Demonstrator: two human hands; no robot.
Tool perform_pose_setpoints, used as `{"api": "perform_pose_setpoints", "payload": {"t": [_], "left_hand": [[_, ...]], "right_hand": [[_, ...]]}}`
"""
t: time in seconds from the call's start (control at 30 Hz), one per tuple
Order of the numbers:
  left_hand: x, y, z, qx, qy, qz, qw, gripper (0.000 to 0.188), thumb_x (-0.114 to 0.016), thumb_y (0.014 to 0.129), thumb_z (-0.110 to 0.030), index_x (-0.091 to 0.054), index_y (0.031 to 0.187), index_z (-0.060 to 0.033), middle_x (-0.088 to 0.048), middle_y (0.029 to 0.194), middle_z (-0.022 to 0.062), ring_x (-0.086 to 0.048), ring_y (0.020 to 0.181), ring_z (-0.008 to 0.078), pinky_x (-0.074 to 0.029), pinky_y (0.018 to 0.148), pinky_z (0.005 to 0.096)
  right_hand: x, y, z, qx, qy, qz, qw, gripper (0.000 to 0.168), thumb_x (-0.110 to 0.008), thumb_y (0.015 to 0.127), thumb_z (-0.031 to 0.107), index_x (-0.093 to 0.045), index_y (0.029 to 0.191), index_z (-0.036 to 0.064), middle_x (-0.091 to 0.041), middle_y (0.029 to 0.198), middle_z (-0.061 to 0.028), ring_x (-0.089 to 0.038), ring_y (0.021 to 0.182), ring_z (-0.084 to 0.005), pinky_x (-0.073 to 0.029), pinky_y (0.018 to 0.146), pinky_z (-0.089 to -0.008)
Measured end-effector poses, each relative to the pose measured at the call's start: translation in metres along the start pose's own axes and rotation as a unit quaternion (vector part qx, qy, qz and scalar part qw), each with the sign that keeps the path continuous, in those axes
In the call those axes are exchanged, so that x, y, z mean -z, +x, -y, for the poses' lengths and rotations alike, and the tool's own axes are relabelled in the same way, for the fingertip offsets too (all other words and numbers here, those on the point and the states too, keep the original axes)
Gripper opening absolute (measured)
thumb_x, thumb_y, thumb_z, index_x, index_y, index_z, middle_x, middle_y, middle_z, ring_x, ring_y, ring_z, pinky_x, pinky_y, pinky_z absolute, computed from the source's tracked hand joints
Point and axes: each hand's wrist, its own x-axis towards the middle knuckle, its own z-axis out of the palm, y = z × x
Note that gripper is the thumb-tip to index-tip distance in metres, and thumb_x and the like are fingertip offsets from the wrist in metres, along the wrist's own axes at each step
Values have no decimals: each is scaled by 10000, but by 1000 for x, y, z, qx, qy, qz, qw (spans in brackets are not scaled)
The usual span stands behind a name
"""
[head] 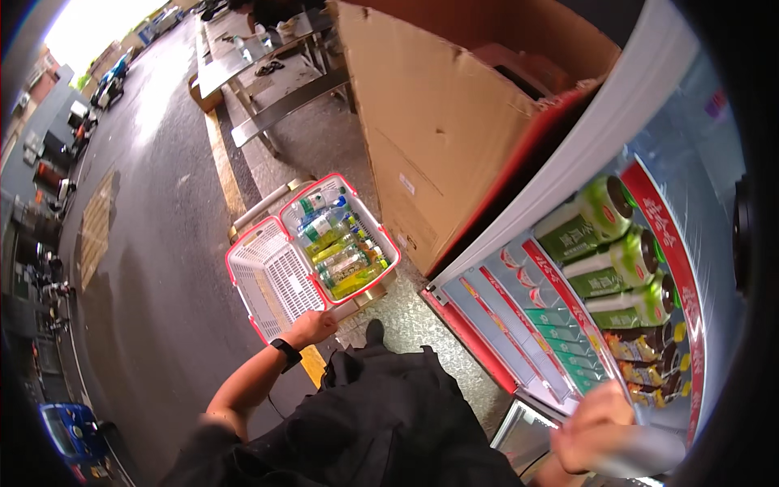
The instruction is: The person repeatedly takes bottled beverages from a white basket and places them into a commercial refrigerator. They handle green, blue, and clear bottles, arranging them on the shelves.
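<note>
My left hand (314, 327), with a dark watch at the wrist, is curled at the near edge of a white plastic basket (268, 268) with red rims; whether it grips the rim or the metal bar there I cannot tell. Another such basket (389, 238) stands against it, filled with drink bottles (344, 243) lying on their sides. At the lower right my right hand (590, 426) is blurred beside the shelves of a drinks fridge (475, 292); a pale blurred shape lies at its fingers. Green-labelled bottles (608, 277) and dark bottles with yellow caps (648, 365) stand on a fridge shelf.
A big cardboard box (420, 122) stands beside the fridge. Beyond the baskets are a metal table (219, 70) and a bench (292, 106), with a person (268, 12) behind. Wet road (152, 243) runs along the left, with parked scooters (55, 262) and a blue car (73, 432).
</note>
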Motion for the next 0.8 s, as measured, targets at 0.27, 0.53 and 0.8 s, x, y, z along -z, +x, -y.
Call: {"api": "perform_pose_setpoints", "payload": {"t": [0.27, 0.53, 0.8], "left_hand": [[-8, 17, 22, -9, 3, 36, 999, 259, -716, 926, -291, -771, 1030, -60, -804, 928, 131, -778, 875, 348, -623, 789, 453], [15, 82, 26, 21, 74, 66, 995, 292, -686, 887, -278, -733, 1088, -71, -771, 998, 178, -746, 951, 398, -595, 854, 503], [9, 168, 45, 18, 154, 5, 988, 590, -818, 814, -390, -629, 1272, -70, -665, 1234, 172, -630, 1215, 382, -564, 980, 492]], "right_hand": [[-59, -47, -78, -219, -93, 67, 969, 205, -699, 677, -151, -682, 738, 45, -772, 928, -110, -671, 894, -276, -522, 813, -379], [-84, -98, -88, -425, -48, 12, 904, 166, -617, 824, -166, -732, 823, -47, -796, 1019, -177, -703, 747, -144, -507, 609, -258], [-101, -126, -60, -491, -96, 38, 865, 169, -627, 846, -129, -758, 843, -23, -796, 946, -136, -721, 752, -164, -534, 644, -280]]}}
